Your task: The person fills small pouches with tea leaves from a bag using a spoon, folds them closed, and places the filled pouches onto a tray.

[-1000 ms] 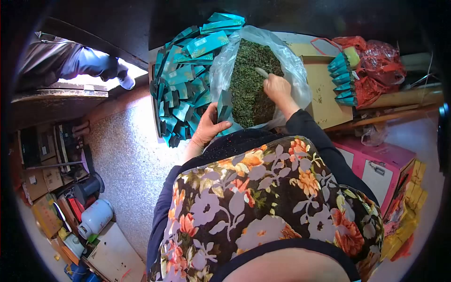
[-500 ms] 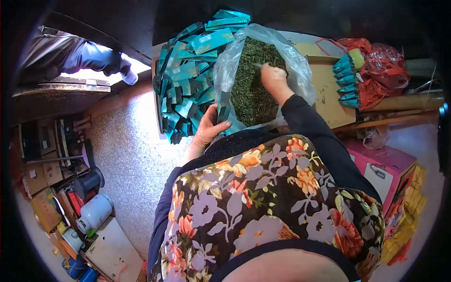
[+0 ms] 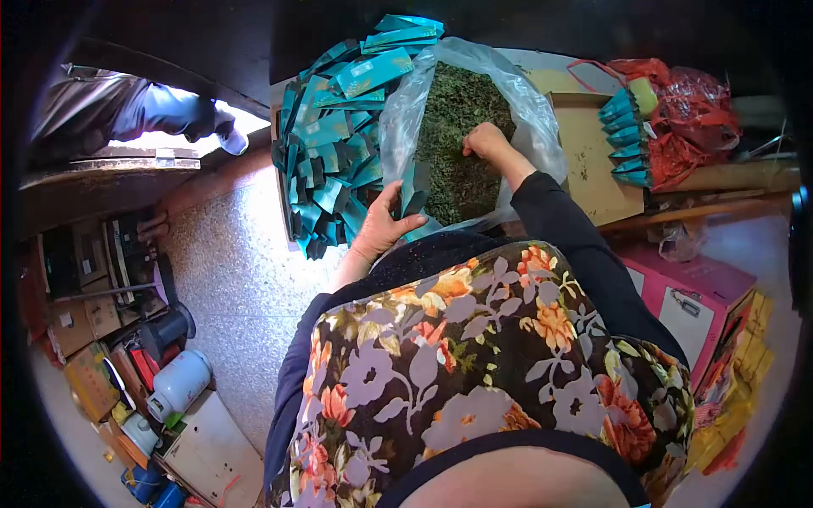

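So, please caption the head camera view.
Left hand holding a teal paper packet at the edge of a clear plastic bag of loose, dark-green leaves, right hand over the leaves.

Bright light glares on the speckled floor [image 3: 233, 279]; a pink-and-white cabinet [image 3: 690, 296] stands at right.

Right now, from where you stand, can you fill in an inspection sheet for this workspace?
Surface: mostly covered; a pale strip shows.
Job's things: clear bag open around green leaves; heaped teal packets.
Clutter: bits in cardboard tray; red bag beyond it.
Hands: left hand holds one packet; right hand closed over leaves, contents hidden.
Cables: thin strands far right, unclear.
Surroundings: pink box, gas cylinder, another person's leg.
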The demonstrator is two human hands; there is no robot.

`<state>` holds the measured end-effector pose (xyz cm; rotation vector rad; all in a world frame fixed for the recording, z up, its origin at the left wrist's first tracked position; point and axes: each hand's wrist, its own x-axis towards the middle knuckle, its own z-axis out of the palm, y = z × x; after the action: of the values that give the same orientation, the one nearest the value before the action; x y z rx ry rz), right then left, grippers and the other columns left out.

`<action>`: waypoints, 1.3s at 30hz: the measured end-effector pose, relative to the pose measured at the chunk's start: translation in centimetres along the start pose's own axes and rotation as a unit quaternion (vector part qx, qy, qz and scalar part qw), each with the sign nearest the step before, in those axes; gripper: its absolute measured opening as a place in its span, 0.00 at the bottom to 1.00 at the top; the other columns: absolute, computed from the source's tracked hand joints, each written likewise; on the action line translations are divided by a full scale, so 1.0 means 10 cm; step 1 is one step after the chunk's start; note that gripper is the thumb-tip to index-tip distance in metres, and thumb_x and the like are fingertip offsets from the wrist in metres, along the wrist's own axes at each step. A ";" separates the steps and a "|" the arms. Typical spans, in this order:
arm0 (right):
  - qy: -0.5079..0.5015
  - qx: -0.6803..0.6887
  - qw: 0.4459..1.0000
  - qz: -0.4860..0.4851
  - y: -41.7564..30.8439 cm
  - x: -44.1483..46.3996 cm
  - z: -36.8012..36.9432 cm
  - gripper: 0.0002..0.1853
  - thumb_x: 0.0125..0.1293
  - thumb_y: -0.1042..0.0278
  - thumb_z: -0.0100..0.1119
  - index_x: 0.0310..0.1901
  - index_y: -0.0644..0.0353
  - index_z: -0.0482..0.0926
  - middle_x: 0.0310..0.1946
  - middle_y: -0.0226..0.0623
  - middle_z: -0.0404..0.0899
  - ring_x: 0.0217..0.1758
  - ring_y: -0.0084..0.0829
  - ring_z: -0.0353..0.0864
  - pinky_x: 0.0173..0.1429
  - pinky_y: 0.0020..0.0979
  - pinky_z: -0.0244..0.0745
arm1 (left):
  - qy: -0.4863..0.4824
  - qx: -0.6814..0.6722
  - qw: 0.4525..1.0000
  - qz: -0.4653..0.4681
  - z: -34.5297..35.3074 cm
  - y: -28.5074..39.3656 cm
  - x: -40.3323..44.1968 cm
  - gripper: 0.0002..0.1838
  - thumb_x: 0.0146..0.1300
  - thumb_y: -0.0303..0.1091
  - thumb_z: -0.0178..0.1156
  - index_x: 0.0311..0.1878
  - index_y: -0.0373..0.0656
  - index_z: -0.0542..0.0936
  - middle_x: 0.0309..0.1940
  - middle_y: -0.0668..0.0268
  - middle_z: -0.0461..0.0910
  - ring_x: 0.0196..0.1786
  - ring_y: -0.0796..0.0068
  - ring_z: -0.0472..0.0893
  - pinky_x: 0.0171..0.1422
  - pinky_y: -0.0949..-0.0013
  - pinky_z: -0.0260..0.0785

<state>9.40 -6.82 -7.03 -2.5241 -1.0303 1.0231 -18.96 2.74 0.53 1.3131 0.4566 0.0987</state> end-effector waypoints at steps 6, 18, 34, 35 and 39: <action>0.023 0.081 0.995 -0.049 -0.04 -0.36 -0.48 0.08 0.48 0.68 0.57 0.23 0.56 0.86 0.20 0.35 0.82 0.25 0.27 0.77 0.33 0.31 0.71 | 0.009 0.018 1.000 0.002 0.23 0.13 0.27 0.35 0.46 0.31 0.74 0.58 0.37 0.69 0.47 0.66 0.76 0.50 0.77 0.73 0.59 0.73 0.64; 0.013 0.140 0.990 -0.001 -0.13 -0.86 -1.14 0.11 0.48 0.66 0.53 0.23 0.59 0.85 0.20 0.34 0.80 0.27 0.27 0.75 0.35 0.30 0.69 | 0.122 0.285 0.951 -0.012 0.42 0.10 0.72 0.38 0.42 0.45 0.76 0.55 0.38 0.71 0.43 0.57 0.79 0.47 0.66 0.78 0.53 0.65 0.69; 0.106 -0.195 0.965 -0.141 -0.60 -1.01 -0.81 0.07 0.51 0.68 0.56 0.25 0.59 0.82 0.27 0.47 0.82 0.33 0.47 0.83 0.39 0.44 0.78 | 0.121 0.420 0.896 0.073 0.49 0.10 0.82 0.37 0.40 0.41 0.75 0.54 0.44 0.69 0.46 0.54 0.76 0.52 0.51 0.74 0.56 0.56 0.66; 0.117 -0.209 0.954 -0.179 -0.62 -1.05 -0.78 0.06 0.51 0.70 0.56 0.25 0.60 0.82 0.27 0.46 0.82 0.34 0.46 0.83 0.38 0.44 0.78 | 0.118 0.418 0.899 0.056 0.49 0.11 0.81 0.36 0.40 0.41 0.75 0.53 0.44 0.70 0.46 0.54 0.76 0.52 0.51 0.74 0.55 0.55 0.67; 0.142 -0.235 0.921 -0.276 -0.74 -1.25 -0.77 0.06 0.51 0.74 0.57 0.33 0.59 0.77 0.26 0.40 0.79 0.34 0.42 0.81 0.38 0.41 0.76 | 0.102 0.390 0.913 0.066 0.44 0.04 0.76 0.35 0.40 0.41 0.75 0.53 0.44 0.70 0.46 0.54 0.77 0.50 0.50 0.74 0.54 0.54 0.67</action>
<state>4.44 -9.62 8.39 -2.3530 -1.9125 0.2589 -10.31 1.27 -0.36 2.1362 0.6169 0.1790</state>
